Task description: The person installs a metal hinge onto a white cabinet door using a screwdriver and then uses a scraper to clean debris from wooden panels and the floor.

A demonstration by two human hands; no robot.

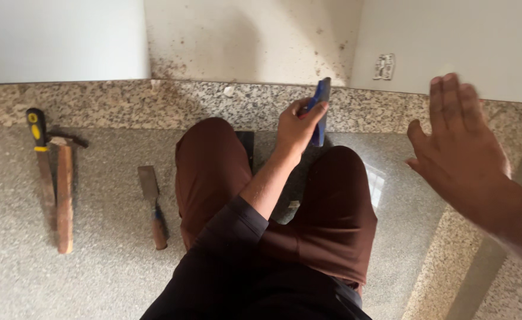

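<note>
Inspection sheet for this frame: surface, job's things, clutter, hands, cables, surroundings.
Surface: speckled granite floor with a granite skirting strip along the wall.
Job's things: blue tool, gripped in the left hand above the knees.
Clutter: hammer, yellow-and-black handled tool beside it, chisel, all lying on the floor to the left; a dark slab shows between the knees.
Hands: left shut on the blue tool; right hand open, fingers spread, holding nothing.
Cables: nothing seen.
Surroundings: stained wall, wall socket, the person's brown trousers.
</note>
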